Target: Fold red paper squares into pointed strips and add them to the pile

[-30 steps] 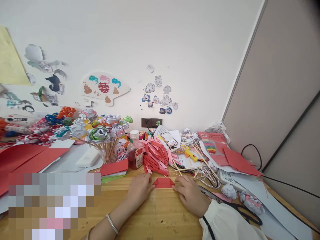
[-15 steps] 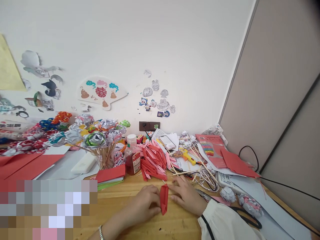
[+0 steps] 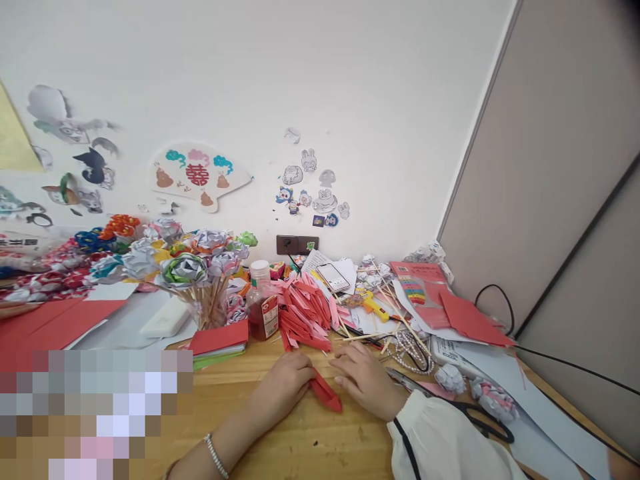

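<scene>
A small folded strip of red paper point(image 3: 327, 395) lies slanted on the wooden desk point(image 3: 300, 440), between my two hands. My left hand point(image 3: 285, 383) rests on its upper left end with fingers curled down onto it. My right hand point(image 3: 364, 380) lies beside its right edge, fingers pressed together on the desk and touching the paper. Just behind the hands sits a heap of similar folded red and pink paper pieces point(image 3: 305, 310).
A red sauce bottle point(image 3: 261, 301), a bunch of paper flowers on sticks point(image 3: 193, 270), red sheets point(image 3: 55, 320), a phone point(image 3: 333, 277), a yellow glue gun point(image 3: 373, 305), wooden skewers, beads and black scissors point(image 3: 480, 420) crowd the desk. A black cable point(image 3: 575, 367) runs at right.
The red paper piece was turned from lying sideways to upright, and now lies slanted. Both hands stayed on it and shifted slightly.
</scene>
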`<move>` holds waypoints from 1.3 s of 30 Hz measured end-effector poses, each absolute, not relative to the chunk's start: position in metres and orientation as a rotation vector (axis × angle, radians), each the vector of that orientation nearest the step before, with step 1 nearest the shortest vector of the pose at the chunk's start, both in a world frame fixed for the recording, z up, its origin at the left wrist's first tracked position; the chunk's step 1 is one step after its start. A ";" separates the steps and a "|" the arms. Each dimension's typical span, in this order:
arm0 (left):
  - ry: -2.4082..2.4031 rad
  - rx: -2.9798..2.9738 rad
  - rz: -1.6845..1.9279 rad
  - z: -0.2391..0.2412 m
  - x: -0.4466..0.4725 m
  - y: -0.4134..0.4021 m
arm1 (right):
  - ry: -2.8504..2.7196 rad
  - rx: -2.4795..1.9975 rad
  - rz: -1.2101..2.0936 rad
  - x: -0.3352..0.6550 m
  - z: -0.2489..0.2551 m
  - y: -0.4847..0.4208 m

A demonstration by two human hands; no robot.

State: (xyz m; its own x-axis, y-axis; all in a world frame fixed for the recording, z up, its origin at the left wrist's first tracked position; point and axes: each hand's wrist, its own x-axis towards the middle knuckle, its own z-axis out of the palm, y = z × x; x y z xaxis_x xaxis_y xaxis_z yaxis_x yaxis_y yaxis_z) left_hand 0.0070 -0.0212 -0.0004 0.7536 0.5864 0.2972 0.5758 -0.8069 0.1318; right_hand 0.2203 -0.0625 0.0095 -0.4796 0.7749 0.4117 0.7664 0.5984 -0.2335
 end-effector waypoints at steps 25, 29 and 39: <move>1.083 3.013 0.451 0.004 0.007 -0.024 | -2.368 -1.347 -0.165 0.219 0.000 -0.059; 1.131 2.981 0.415 0.004 0.009 -0.025 | -2.330 -1.367 -0.098 0.218 -0.001 -0.059; 1.359 2.580 0.591 0.009 0.015 -0.029 | -2.007 -1.551 0.143 0.208 -0.005 -0.057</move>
State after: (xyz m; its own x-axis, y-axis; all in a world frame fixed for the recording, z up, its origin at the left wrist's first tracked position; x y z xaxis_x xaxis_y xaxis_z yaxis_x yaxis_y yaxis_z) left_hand 0.0146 -0.0293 0.0088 0.5075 0.8194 0.2666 0.7538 -0.5720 0.3234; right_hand 0.2081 -0.0570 -0.0049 -0.1442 0.9120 0.3840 0.8484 0.3137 -0.4264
